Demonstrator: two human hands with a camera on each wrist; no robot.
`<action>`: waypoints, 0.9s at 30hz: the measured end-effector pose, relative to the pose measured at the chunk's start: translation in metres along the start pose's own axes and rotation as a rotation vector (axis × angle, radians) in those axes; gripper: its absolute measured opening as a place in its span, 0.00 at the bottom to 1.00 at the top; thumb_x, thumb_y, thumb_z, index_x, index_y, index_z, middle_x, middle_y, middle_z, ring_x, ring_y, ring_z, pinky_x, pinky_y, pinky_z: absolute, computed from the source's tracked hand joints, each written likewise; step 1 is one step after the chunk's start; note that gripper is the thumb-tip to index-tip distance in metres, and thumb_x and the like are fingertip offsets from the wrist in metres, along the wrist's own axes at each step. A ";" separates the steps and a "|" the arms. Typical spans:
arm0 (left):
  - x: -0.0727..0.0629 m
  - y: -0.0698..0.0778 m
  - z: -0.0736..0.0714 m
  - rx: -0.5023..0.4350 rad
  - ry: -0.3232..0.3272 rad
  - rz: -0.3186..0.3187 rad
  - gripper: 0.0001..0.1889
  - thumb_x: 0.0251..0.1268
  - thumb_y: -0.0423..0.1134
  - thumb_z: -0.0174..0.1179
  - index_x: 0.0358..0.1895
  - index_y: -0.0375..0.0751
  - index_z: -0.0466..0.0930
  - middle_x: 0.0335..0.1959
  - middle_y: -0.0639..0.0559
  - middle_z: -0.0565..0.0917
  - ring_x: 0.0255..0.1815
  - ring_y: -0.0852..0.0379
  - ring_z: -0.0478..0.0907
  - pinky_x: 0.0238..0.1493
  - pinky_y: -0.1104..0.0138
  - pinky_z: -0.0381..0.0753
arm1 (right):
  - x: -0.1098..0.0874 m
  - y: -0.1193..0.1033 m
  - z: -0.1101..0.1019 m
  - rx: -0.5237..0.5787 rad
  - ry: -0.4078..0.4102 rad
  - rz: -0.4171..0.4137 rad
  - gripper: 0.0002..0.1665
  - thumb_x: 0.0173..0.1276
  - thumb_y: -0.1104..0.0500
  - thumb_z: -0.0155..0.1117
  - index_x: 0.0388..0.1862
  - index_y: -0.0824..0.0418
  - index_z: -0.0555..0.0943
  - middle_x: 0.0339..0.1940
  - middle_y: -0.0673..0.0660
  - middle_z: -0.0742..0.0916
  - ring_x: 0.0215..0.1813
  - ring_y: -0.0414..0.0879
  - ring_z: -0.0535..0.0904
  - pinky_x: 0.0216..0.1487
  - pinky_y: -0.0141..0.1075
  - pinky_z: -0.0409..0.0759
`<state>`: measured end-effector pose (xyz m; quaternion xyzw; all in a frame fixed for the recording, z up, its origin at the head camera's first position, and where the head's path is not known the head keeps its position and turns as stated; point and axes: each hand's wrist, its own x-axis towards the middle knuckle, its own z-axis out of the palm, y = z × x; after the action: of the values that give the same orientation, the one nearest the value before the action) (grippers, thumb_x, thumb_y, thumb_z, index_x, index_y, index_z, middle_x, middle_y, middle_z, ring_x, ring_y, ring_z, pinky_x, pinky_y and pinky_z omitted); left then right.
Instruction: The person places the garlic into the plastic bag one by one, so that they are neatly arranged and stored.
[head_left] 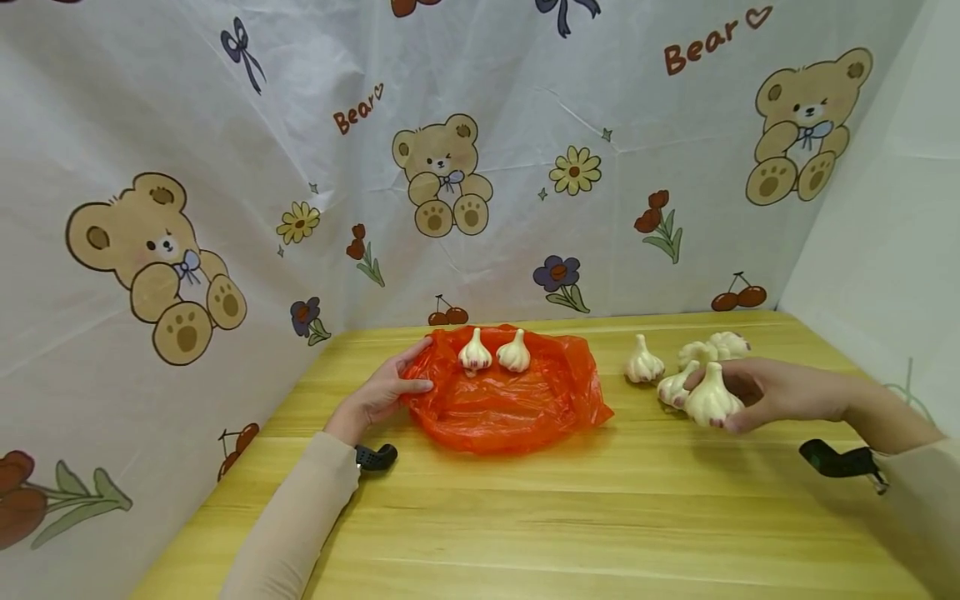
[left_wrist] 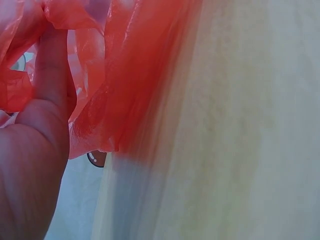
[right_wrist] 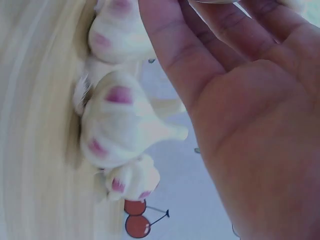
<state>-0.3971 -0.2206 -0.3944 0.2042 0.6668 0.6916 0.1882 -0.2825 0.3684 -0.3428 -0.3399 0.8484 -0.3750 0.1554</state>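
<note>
A red plastic bag (head_left: 495,421) lies spread on the table with its mouth wide, and two garlic bulbs (head_left: 475,354) sit inside toward the back. My left hand (head_left: 382,387) grips the bag's left rim; in the left wrist view red film (left_wrist: 130,85) covers its fingertips. On the right, my right hand (head_left: 787,392) holds a garlic bulb (head_left: 712,402) between thumb and fingers, stem up. Only a sliver of that bulb shows at the top of the right wrist view. Several loose bulbs (head_left: 643,362) lie just behind and left of that hand, one partly hidden by the held bulb.
The wooden table (head_left: 540,517) runs back to a hanging cloth (head_left: 510,275) printed with bears and flowers. A white wall (head_left: 877,250) bounds the right side. Black wrist mounts (head_left: 378,457) stick out from both sleeves. Purple-marked bulbs (right_wrist: 117,120) cluster beside the right hand.
</note>
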 end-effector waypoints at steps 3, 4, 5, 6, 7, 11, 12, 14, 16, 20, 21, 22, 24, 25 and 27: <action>0.000 0.000 0.000 0.002 -0.004 -0.004 0.48 0.70 0.22 0.59 0.85 0.57 0.46 0.87 0.50 0.48 0.83 0.39 0.53 0.61 0.61 0.84 | 0.005 -0.004 0.000 0.005 -0.005 -0.017 0.28 0.74 0.64 0.65 0.69 0.65 0.69 0.41 0.52 0.82 0.41 0.39 0.78 0.37 0.33 0.79; 0.001 -0.001 0.000 0.003 -0.003 -0.005 0.48 0.70 0.23 0.60 0.85 0.57 0.46 0.87 0.50 0.47 0.84 0.39 0.53 0.62 0.61 0.84 | 0.007 -0.005 0.000 0.012 -0.006 -0.028 0.28 0.74 0.64 0.64 0.70 0.65 0.69 0.43 0.53 0.83 0.43 0.40 0.79 0.38 0.32 0.80; 0.001 -0.002 0.000 0.005 -0.001 -0.005 0.48 0.69 0.23 0.60 0.85 0.57 0.47 0.87 0.50 0.47 0.84 0.39 0.53 0.62 0.61 0.84 | 0.009 -0.006 0.000 0.013 0.000 -0.039 0.29 0.74 0.64 0.64 0.71 0.65 0.68 0.46 0.54 0.84 0.45 0.39 0.80 0.40 0.31 0.81; 0.001 -0.002 0.000 0.006 0.000 -0.004 0.48 0.69 0.23 0.60 0.85 0.57 0.47 0.87 0.50 0.47 0.84 0.39 0.52 0.62 0.61 0.84 | 0.012 -0.006 0.000 0.018 0.004 -0.049 0.31 0.75 0.64 0.64 0.73 0.66 0.67 0.50 0.56 0.85 0.48 0.39 0.81 0.43 0.30 0.81; 0.001 -0.003 -0.001 0.009 0.003 -0.004 0.48 0.69 0.23 0.61 0.85 0.57 0.47 0.87 0.50 0.47 0.84 0.39 0.52 0.62 0.61 0.84 | 0.014 -0.007 0.000 0.018 0.012 -0.059 0.31 0.75 0.64 0.63 0.73 0.67 0.66 0.53 0.57 0.85 0.51 0.40 0.82 0.46 0.29 0.82; 0.001 -0.004 -0.001 0.007 0.003 0.003 0.48 0.69 0.22 0.60 0.85 0.56 0.47 0.87 0.50 0.47 0.84 0.39 0.52 0.62 0.61 0.83 | 0.020 -0.010 0.000 -0.017 0.072 -0.054 0.31 0.74 0.63 0.65 0.73 0.66 0.68 0.54 0.57 0.84 0.50 0.40 0.82 0.47 0.30 0.84; 0.001 -0.005 0.000 0.005 0.001 0.004 0.48 0.69 0.22 0.60 0.85 0.56 0.47 0.87 0.50 0.47 0.84 0.39 0.52 0.62 0.61 0.83 | 0.022 -0.011 0.000 -0.034 0.086 -0.049 0.31 0.74 0.62 0.65 0.73 0.66 0.69 0.52 0.56 0.85 0.48 0.40 0.82 0.45 0.30 0.84; 0.001 -0.005 0.000 0.002 -0.005 0.005 0.48 0.69 0.21 0.60 0.85 0.56 0.46 0.87 0.49 0.47 0.84 0.38 0.52 0.63 0.61 0.83 | 0.026 -0.014 0.001 -0.034 0.097 -0.046 0.31 0.74 0.62 0.65 0.72 0.66 0.69 0.48 0.56 0.85 0.44 0.42 0.82 0.41 0.33 0.85; 0.001 -0.004 0.000 -0.001 -0.008 0.007 0.48 0.69 0.21 0.59 0.85 0.56 0.46 0.87 0.49 0.47 0.84 0.38 0.52 0.63 0.61 0.83 | 0.031 -0.019 0.002 -0.027 0.108 -0.031 0.30 0.75 0.62 0.65 0.72 0.65 0.69 0.45 0.58 0.84 0.41 0.45 0.82 0.38 0.35 0.84; 0.001 -0.002 0.000 -0.008 -0.006 0.010 0.48 0.69 0.21 0.59 0.85 0.56 0.46 0.87 0.49 0.48 0.83 0.39 0.53 0.62 0.61 0.84 | 0.044 -0.034 0.005 -0.081 0.169 0.061 0.25 0.74 0.53 0.68 0.64 0.59 0.74 0.47 0.57 0.84 0.44 0.44 0.83 0.42 0.34 0.84; 0.001 -0.002 0.000 -0.011 -0.005 0.010 0.48 0.69 0.21 0.59 0.85 0.56 0.46 0.87 0.50 0.48 0.83 0.39 0.53 0.62 0.61 0.84 | 0.048 -0.037 0.005 -0.104 0.184 0.092 0.24 0.72 0.50 0.69 0.62 0.55 0.75 0.48 0.55 0.84 0.45 0.43 0.83 0.43 0.33 0.83; 0.001 -0.002 0.001 -0.013 -0.003 0.009 0.48 0.69 0.21 0.58 0.85 0.56 0.46 0.87 0.50 0.48 0.83 0.39 0.53 0.62 0.61 0.84 | 0.053 -0.039 0.006 -0.116 0.193 0.115 0.24 0.72 0.48 0.70 0.62 0.53 0.75 0.49 0.54 0.84 0.47 0.43 0.82 0.45 0.33 0.83; 0.000 -0.001 0.001 -0.008 -0.002 0.008 0.48 0.70 0.21 0.59 0.85 0.56 0.46 0.87 0.50 0.48 0.84 0.39 0.53 0.61 0.61 0.84 | 0.062 -0.043 0.008 -0.118 0.199 0.140 0.26 0.71 0.46 0.70 0.63 0.52 0.76 0.51 0.53 0.85 0.50 0.44 0.82 0.49 0.33 0.83; 0.001 -0.001 0.001 -0.004 -0.001 0.007 0.48 0.70 0.22 0.59 0.85 0.56 0.46 0.87 0.50 0.47 0.84 0.39 0.52 0.62 0.61 0.84 | 0.066 -0.044 0.009 -0.112 0.198 0.146 0.27 0.71 0.46 0.70 0.65 0.51 0.76 0.52 0.54 0.84 0.50 0.45 0.82 0.50 0.32 0.83; 0.001 -0.001 0.000 0.005 -0.003 0.006 0.48 0.70 0.22 0.60 0.85 0.57 0.46 0.87 0.50 0.47 0.84 0.39 0.52 0.62 0.61 0.84 | 0.074 -0.046 0.010 -0.093 0.197 0.141 0.30 0.71 0.46 0.70 0.68 0.53 0.75 0.54 0.55 0.84 0.52 0.47 0.82 0.52 0.33 0.83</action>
<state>-0.3980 -0.2196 -0.3953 0.2075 0.6676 0.6902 0.1866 -0.3092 0.2895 -0.3160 -0.2478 0.8977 -0.3550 0.0815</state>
